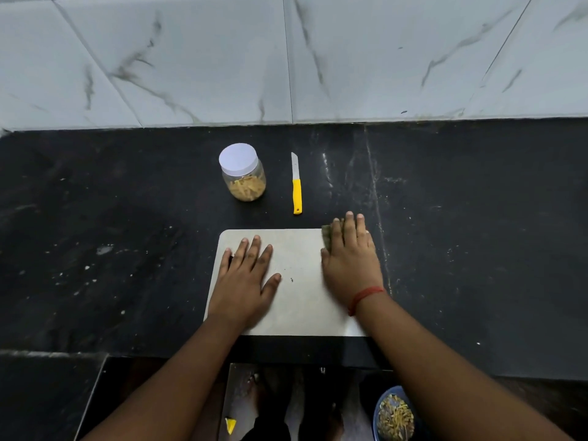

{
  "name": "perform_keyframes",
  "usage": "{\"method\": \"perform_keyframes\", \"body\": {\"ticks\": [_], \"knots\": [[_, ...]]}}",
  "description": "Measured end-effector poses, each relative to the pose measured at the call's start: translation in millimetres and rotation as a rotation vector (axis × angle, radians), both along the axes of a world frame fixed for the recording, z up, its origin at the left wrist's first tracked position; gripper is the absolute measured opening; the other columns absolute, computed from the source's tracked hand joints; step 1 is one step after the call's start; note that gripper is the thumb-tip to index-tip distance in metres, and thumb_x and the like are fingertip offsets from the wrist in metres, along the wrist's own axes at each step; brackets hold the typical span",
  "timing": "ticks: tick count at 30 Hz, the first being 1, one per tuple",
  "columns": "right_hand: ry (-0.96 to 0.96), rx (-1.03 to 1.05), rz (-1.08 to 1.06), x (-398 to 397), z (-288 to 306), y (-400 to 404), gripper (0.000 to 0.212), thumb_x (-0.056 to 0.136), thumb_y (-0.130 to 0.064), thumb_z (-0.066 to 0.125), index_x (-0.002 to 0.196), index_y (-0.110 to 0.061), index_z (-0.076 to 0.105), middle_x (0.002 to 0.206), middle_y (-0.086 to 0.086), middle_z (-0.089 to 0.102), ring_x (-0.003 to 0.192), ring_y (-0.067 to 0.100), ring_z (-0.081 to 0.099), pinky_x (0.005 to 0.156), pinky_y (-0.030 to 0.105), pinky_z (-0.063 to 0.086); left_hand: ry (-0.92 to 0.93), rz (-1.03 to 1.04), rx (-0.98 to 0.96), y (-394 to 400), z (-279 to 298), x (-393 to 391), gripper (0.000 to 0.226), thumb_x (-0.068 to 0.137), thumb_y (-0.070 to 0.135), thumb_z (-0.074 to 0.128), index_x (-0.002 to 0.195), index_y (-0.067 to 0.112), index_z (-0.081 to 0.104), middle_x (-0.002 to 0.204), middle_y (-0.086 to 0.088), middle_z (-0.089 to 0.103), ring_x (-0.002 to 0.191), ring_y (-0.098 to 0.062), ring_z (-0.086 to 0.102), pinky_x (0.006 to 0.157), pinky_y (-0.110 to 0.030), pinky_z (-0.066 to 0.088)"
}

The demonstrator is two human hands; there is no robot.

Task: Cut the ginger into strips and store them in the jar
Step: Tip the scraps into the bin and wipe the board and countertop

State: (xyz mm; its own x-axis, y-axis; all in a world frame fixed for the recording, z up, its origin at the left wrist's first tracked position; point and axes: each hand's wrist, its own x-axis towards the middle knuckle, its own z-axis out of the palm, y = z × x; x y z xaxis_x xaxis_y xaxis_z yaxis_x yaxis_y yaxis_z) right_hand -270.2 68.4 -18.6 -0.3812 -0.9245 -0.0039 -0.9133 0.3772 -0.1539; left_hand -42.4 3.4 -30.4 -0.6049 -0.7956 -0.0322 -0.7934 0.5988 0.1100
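No readable writing is seen on the jar (243,173), which stands lidded on the black counter (127,233) with ginger strips (246,188) inside. A yellow-handled knife (296,184) is laid just beside it. The left hand (246,278) is spread flat on the cutting board (299,300). A greenish cloth (326,234) is pressed under the straight fingers of the right hand (351,262) at the board's far right corner. A bowl of scraps (394,415) is seen below the counter edge.

Lidded jar (243,173) of ginger strips (246,188), upright
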Motion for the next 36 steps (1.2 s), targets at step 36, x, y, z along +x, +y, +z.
{"method": "perform_keyframes", "body": {"ticks": [36], "knots": [[0.104, 0.068, 0.16, 72, 0, 57, 0.062, 0.098, -0.044, 0.024, 0.152, -0.013, 0.022, 0.16, 0.013, 0.011, 0.148, 0.031, 0.008, 0.118, 0.045, 0.019, 0.142, -0.048, 0.032, -1, -9, 7, 0.066, 0.103, 0.05, 0.017, 0.16, 0.018, 0.028, 0.168, -0.009, 0.02, 0.156, -0.029, 0.014, 0.126, -0.052, 0.01]]}}
